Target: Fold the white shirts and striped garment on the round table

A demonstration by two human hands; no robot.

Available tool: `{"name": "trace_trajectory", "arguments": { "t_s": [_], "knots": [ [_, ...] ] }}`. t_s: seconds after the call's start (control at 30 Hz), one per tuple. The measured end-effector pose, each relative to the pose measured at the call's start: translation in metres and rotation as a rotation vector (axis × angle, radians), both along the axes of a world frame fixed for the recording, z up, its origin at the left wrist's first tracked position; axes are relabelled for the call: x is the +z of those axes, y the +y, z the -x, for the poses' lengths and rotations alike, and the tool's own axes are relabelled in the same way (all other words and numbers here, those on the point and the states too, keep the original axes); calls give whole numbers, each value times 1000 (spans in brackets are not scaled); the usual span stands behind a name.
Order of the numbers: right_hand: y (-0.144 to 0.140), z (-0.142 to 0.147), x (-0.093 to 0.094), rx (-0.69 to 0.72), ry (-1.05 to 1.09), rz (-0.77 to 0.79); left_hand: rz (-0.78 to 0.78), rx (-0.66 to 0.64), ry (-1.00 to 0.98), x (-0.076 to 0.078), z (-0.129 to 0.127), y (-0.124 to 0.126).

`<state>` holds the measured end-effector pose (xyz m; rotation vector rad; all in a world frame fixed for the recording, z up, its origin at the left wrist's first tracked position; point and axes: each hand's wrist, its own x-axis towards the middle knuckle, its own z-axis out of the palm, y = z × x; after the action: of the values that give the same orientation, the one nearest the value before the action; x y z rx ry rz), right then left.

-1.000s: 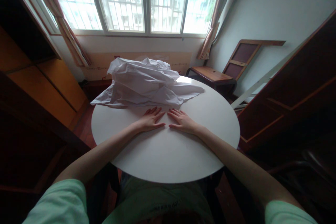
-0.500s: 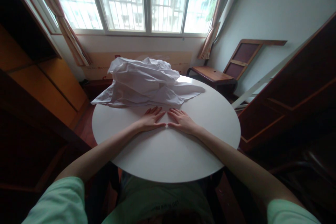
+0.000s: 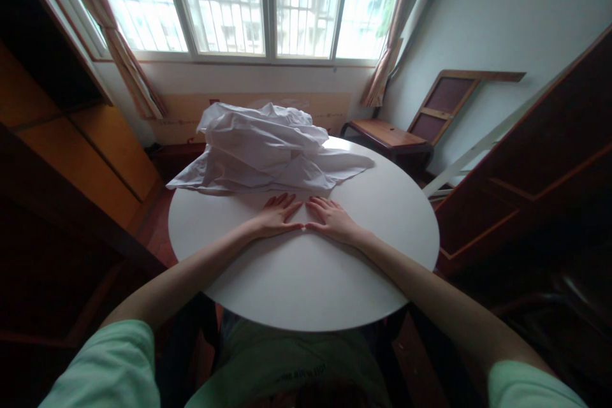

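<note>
Both my hands lie flat, palms down, side by side on a round white table (image 3: pixel 306 287). My left hand (image 3: pixel 274 217) and my right hand (image 3: pixel 331 220) have their thumb tips touching, fingers spread and pointing away from me. Neither hand holds anything. Just beyond the fingertips lies a crumpled white cloth (image 3: pixel 265 150), heaped on the far half of the table with its left edge hanging over the rim. My fingertips come close to its near edge; whether they touch it I cannot tell.
A barred window (image 3: pixel 258 3) with curtains stands behind the table. A low wooden bench (image 3: pixel 385 137) and a leaning wooden frame (image 3: pixel 447 102) are at the right back. Dark wooden cabinets flank both sides (image 3: pixel 530 159).
My hands slid slightly together until the thumbs touch; otherwise they stay flat on the table. The cloth has not moved.
</note>
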<state>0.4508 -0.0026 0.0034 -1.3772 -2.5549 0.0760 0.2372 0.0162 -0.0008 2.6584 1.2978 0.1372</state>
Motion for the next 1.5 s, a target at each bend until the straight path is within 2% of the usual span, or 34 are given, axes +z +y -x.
{"name": "trace_trajectory", "arguments": {
  "t_s": [0.53,1.5],
  "knots": [
    [-1,1,1,-6,0,12,-14,-13,-5,-4,1,3],
    [-1,0,1,-8,2,26,-7,-2,-15,-1,0,1]
  ]
}}
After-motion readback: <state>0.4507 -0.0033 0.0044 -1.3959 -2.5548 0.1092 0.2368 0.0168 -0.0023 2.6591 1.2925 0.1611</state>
